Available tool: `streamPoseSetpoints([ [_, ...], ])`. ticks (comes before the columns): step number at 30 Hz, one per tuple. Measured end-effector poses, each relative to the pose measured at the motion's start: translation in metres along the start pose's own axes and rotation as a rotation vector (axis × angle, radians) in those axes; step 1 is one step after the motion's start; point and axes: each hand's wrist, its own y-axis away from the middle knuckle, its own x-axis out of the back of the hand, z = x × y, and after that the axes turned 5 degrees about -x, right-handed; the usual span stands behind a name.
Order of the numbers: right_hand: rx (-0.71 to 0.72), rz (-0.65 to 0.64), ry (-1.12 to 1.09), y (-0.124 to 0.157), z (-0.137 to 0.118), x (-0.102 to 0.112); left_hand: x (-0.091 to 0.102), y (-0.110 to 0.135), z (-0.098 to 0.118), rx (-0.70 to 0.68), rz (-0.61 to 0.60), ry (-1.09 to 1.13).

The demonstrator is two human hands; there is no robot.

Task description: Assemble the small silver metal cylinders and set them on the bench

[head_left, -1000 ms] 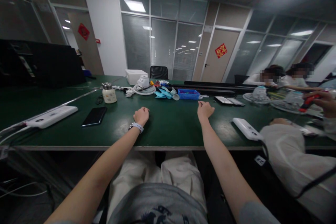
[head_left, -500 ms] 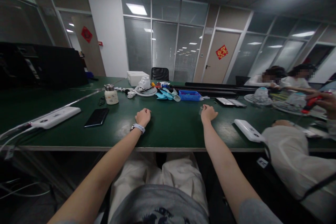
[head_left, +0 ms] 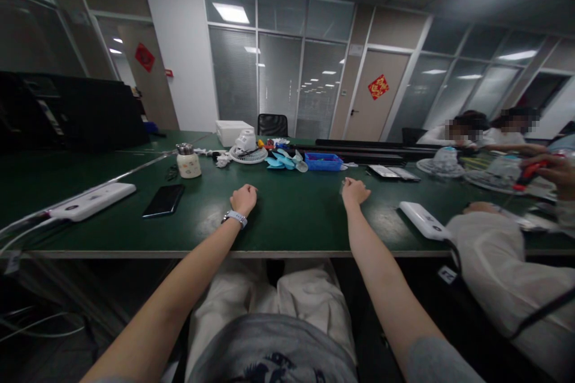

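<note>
My left hand point(head_left: 244, 199) rests on the green table point(head_left: 296, 221), its fingers curled into a loose fist. Nothing shows in it, and a watch point(head_left: 235, 218) with a pale strap is round that wrist. Further right, my right hand point(head_left: 356, 192) also lies on the table with its fingers closed. A small see-through piece point(head_left: 342, 188), perhaps plastic, sticks out at its left side; its kind is too small to tell. Beyond the hands lie light-blue fan blades point(head_left: 283, 160) and a blue basket point(head_left: 323, 161) with small parts inside.
On the left are a black phone point(head_left: 163, 201), a white power strip point(head_left: 92, 201) and a patterned jar point(head_left: 188, 163). A white fan part point(head_left: 248, 154) and a white box point(head_left: 234, 133) stand further back. At right are another power strip point(head_left: 423, 220) and a co-worker's hand with a red-handled tool point(head_left: 529, 175).
The view has shifted very slightly. Both my hands keep their places and their closed shape on the table. The co-worker's hand with the red-handled tool has moved a little left.
</note>
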Motion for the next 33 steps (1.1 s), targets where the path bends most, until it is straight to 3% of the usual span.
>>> streamPoseSetpoints([
  [2,-0.003,0.031,-0.032,0.001,0.0,0.003,0.0,0.0,0.0,-0.003,-0.001,0.0],
  [8,-0.091,0.325,-0.15,0.007,0.002,0.013,0.0,0.0,0.001,0.001,-0.003,-0.003],
  [10,-0.195,0.309,-0.165,0.005,0.006,0.011,0.0,0.001,0.001,0.0,-0.006,-0.006],
  [14,-0.467,0.089,-0.269,-0.006,0.015,0.0,0.001,0.001,0.002,0.0,-0.014,-0.014],
  [17,-0.504,0.001,-0.331,-0.014,0.021,-0.006,0.002,0.001,0.003,-0.007,-0.022,-0.021],
  [24,-0.486,0.146,-0.334,-0.013,0.025,-0.011,0.003,0.003,0.004,-0.013,-0.029,-0.038],
  [27,-0.392,0.294,-0.32,-0.008,0.018,-0.005,0.002,0.002,0.004,-0.01,-0.025,-0.042],
  [29,-0.218,0.349,-0.346,0.0,0.007,0.001,0.002,0.002,0.003,-0.01,-0.022,-0.036],
  [31,-0.002,0.311,-0.425,0.013,-0.011,0.005,0.001,0.002,0.003,-0.014,-0.016,-0.014],
  [33,0.2,0.176,-0.538,0.035,-0.034,0.004,0.001,0.002,0.004,-0.036,-0.005,0.034],
])
